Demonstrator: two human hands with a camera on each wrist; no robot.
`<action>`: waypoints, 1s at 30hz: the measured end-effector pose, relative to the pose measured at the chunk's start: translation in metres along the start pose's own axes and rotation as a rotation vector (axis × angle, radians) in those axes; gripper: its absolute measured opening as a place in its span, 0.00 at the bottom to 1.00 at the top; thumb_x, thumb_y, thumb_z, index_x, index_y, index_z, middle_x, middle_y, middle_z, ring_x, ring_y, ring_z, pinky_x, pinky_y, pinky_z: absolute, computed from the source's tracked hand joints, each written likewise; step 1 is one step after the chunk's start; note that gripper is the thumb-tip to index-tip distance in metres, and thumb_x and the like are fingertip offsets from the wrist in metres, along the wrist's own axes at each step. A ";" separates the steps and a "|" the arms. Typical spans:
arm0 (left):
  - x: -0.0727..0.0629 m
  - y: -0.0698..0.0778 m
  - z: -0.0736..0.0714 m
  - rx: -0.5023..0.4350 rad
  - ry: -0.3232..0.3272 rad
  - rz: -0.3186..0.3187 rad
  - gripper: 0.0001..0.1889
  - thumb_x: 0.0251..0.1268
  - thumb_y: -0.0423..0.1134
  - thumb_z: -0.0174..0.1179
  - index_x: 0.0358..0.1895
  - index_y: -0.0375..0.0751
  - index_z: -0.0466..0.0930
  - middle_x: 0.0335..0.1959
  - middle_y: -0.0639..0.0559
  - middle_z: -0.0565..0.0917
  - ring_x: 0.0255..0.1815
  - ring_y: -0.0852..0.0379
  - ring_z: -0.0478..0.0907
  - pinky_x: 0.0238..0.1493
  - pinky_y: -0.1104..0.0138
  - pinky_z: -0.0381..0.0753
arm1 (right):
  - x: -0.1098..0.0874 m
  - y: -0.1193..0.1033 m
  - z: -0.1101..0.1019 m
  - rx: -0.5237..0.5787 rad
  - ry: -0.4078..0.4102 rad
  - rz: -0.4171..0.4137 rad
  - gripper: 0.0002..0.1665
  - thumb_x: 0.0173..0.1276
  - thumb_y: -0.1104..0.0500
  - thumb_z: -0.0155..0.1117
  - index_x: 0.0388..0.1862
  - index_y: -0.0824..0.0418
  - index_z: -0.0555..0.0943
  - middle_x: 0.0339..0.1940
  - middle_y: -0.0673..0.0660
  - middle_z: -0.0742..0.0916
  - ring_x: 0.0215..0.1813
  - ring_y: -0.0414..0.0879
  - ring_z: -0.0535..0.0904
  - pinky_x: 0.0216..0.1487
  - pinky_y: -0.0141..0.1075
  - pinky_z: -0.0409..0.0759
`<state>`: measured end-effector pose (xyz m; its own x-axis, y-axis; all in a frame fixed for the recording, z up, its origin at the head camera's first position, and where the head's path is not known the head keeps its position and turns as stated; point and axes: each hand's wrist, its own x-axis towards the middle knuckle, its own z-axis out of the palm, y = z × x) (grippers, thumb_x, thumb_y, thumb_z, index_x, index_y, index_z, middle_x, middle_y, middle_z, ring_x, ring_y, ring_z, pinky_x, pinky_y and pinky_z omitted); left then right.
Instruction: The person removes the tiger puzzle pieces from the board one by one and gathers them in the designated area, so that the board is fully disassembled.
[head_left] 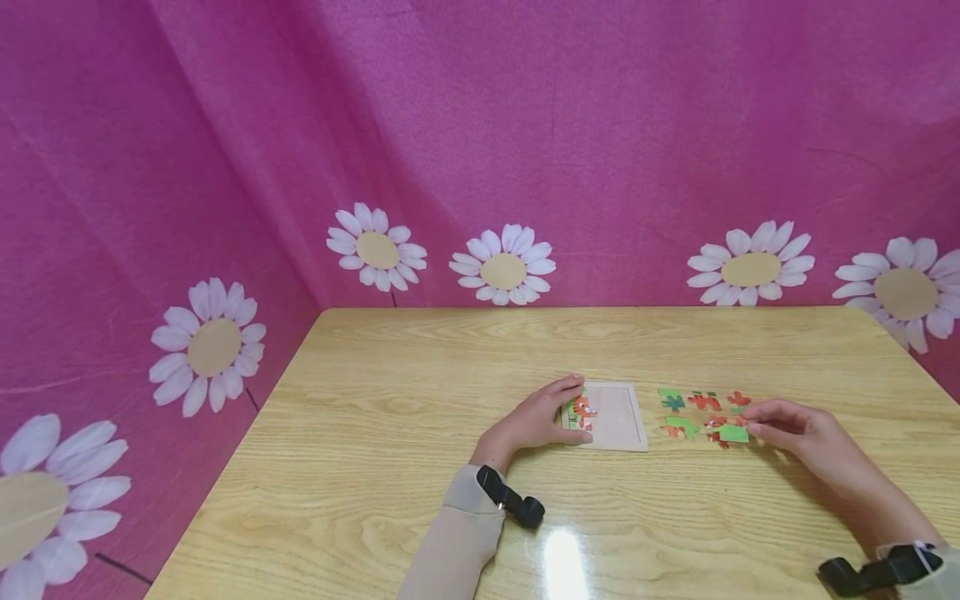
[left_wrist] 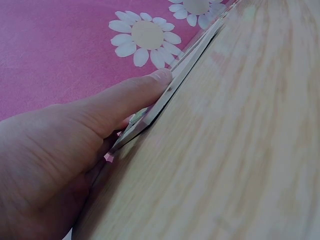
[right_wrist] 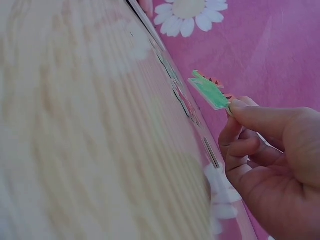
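My left hand [head_left: 536,423] grips the left side of a pale wooden puzzle tray [head_left: 639,417], with the thumb along its near edge and the fingers toward its far left corner. The left wrist view shows that thumb on the rim of the tray [left_wrist: 187,62]. Inside the tray, along its left side, lie orange and green puzzle pieces [head_left: 582,408]. My right hand [head_left: 806,433] pinches a green and orange puzzle piece [right_wrist: 210,93] between thumb and fingers, raised over the loose pieces. Its curled lower fingers show in the right wrist view.
Several loose puzzle pieces [head_left: 678,427] in green, red and orange lie right of the tray on the wooden table [head_left: 390,417]. A pink cloth [head_left: 600,150] with white flowers hangs behind the table and along its left side.
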<state>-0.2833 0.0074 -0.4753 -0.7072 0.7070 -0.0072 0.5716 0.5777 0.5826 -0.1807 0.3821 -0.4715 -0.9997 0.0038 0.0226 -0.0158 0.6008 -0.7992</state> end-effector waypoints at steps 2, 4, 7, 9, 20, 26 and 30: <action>0.000 0.000 0.000 0.001 0.000 -0.001 0.43 0.61 0.54 0.66 0.76 0.45 0.57 0.80 0.57 0.56 0.80 0.56 0.52 0.80 0.64 0.55 | 0.000 0.003 -0.002 0.015 0.002 -0.013 0.20 0.73 0.51 0.59 0.51 0.66 0.80 0.40 0.23 0.79 0.41 0.22 0.73 0.37 0.21 0.75; 0.000 0.000 0.000 0.002 0.001 -0.001 0.43 0.61 0.54 0.66 0.76 0.45 0.57 0.80 0.57 0.56 0.81 0.56 0.52 0.80 0.64 0.55 | 0.000 0.007 -0.004 0.026 0.004 -0.021 0.18 0.73 0.52 0.59 0.50 0.66 0.81 0.41 0.23 0.79 0.42 0.21 0.73 0.38 0.20 0.75; 0.000 0.000 0.000 0.004 0.002 0.001 0.43 0.61 0.54 0.66 0.76 0.45 0.58 0.80 0.57 0.56 0.81 0.57 0.52 0.80 0.64 0.55 | 0.000 0.011 -0.006 0.019 0.009 -0.023 0.17 0.73 0.53 0.60 0.49 0.65 0.82 0.41 0.23 0.79 0.43 0.19 0.72 0.38 0.18 0.74; 0.000 0.000 0.000 0.005 0.002 0.002 0.43 0.61 0.54 0.66 0.76 0.45 0.58 0.80 0.57 0.56 0.81 0.57 0.52 0.80 0.64 0.55 | 0.000 0.013 -0.008 0.018 0.006 -0.012 0.18 0.73 0.52 0.60 0.50 0.65 0.82 0.41 0.23 0.79 0.44 0.17 0.71 0.39 0.17 0.73; 0.000 -0.001 0.001 -0.006 -0.002 -0.006 0.43 0.61 0.54 0.66 0.76 0.46 0.57 0.80 0.58 0.55 0.81 0.57 0.52 0.80 0.64 0.55 | -0.002 0.024 -0.019 0.028 -0.011 0.003 0.20 0.74 0.51 0.58 0.52 0.66 0.81 0.42 0.21 0.79 0.46 0.12 0.68 0.40 0.13 0.69; 0.000 -0.002 0.001 -0.002 0.000 -0.003 0.43 0.61 0.54 0.66 0.76 0.46 0.57 0.80 0.58 0.55 0.81 0.57 0.52 0.80 0.64 0.55 | -0.002 0.028 -0.019 0.008 0.011 0.006 0.21 0.74 0.51 0.58 0.52 0.67 0.80 0.40 0.22 0.79 0.45 0.14 0.69 0.38 0.15 0.72; 0.000 -0.001 0.000 -0.007 -0.004 -0.005 0.43 0.61 0.54 0.66 0.76 0.46 0.57 0.80 0.57 0.55 0.81 0.57 0.52 0.80 0.63 0.55 | -0.003 0.029 -0.020 0.004 0.017 0.022 0.22 0.74 0.50 0.58 0.52 0.68 0.79 0.39 0.22 0.79 0.44 0.14 0.69 0.37 0.16 0.73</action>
<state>-0.2836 0.0069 -0.4760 -0.7083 0.7058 -0.0132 0.5652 0.5783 0.5883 -0.1778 0.4153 -0.4831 -0.9994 0.0308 0.0152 0.0062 0.5970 -0.8022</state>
